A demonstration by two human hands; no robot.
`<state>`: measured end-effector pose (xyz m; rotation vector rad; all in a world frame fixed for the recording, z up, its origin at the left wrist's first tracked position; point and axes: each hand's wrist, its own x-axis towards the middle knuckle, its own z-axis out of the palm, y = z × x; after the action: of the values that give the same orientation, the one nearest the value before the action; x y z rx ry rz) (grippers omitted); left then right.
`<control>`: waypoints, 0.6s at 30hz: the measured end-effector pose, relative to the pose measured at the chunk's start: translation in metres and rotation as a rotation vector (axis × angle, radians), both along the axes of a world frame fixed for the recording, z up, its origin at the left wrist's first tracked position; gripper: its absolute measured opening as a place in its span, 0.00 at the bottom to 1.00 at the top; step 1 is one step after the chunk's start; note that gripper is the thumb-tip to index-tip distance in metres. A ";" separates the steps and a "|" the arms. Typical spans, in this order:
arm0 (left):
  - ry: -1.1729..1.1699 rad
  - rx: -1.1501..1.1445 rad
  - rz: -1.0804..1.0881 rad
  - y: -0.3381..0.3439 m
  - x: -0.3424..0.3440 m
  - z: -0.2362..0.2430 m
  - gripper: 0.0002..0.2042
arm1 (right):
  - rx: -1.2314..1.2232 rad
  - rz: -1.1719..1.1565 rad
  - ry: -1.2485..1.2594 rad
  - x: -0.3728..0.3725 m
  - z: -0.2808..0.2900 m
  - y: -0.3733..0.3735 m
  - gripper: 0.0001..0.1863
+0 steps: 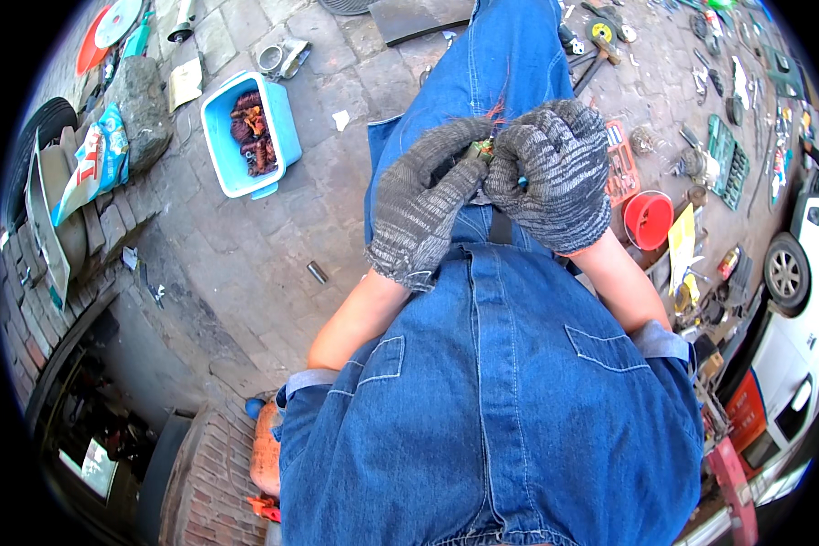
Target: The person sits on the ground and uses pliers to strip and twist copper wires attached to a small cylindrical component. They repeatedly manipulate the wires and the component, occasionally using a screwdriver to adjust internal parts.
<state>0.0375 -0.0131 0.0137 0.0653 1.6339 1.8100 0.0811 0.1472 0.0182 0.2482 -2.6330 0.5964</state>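
Note:
Both my hands wear grey knitted gloves and meet above my denim-covered legs. Between thumb and fingers, my left hand point(428, 196) pinches a small greenish-gold piece point(482, 149). Thin reddish strands point(498, 111) stick up just beyond it, and whether they belong to the piece I cannot tell. Pressed close on the other side, my right hand point(555, 173) has its fingers curled and closed. A tiny blue spot point(522, 182) shows at its fingertips; the rest of whatever it grips is hidden by the glove.
A light-blue plastic tub point(287, 123) holding dark reddish coils point(253, 136) stands on the paving at left. To the right are a red bucket point(648, 220), a hammer point(601, 64), a green socket case point(730, 168) and scattered tools. A white car point(805, 300) stands at far right.

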 end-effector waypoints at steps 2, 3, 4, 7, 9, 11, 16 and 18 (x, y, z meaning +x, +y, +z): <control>0.025 -0.037 0.018 0.004 0.002 -0.002 0.13 | 0.029 -0.007 0.010 0.001 0.000 0.000 0.15; 0.183 -0.071 0.033 0.005 0.005 -0.006 0.13 | 0.034 -0.014 -0.010 0.001 0.000 0.000 0.15; 0.341 -0.104 0.048 0.007 0.009 -0.012 0.13 | 0.039 -0.021 -0.031 0.001 -0.001 0.000 0.15; 0.759 -0.214 0.054 0.013 0.008 -0.010 0.12 | -0.171 -0.123 -0.221 0.005 -0.006 -0.001 0.13; 0.879 -0.242 0.054 0.014 0.007 -0.010 0.12 | -0.517 -0.197 -0.441 0.006 -0.007 -0.002 0.12; 0.858 -0.219 0.060 0.014 0.006 -0.014 0.12 | -0.999 -0.251 -0.707 0.006 -0.005 -0.002 0.11; 0.284 -0.092 0.184 -0.005 -0.011 -0.021 0.14 | -1.540 -0.223 -0.868 0.030 -0.021 0.000 0.11; 0.086 -0.051 0.182 -0.020 -0.019 -0.017 0.16 | -1.347 -0.207 -0.868 0.037 -0.021 0.009 0.10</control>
<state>0.0188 -0.0328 -0.0033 -0.0301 1.7953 1.9232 0.1177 0.1562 -0.0027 -0.8282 -2.1444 2.5546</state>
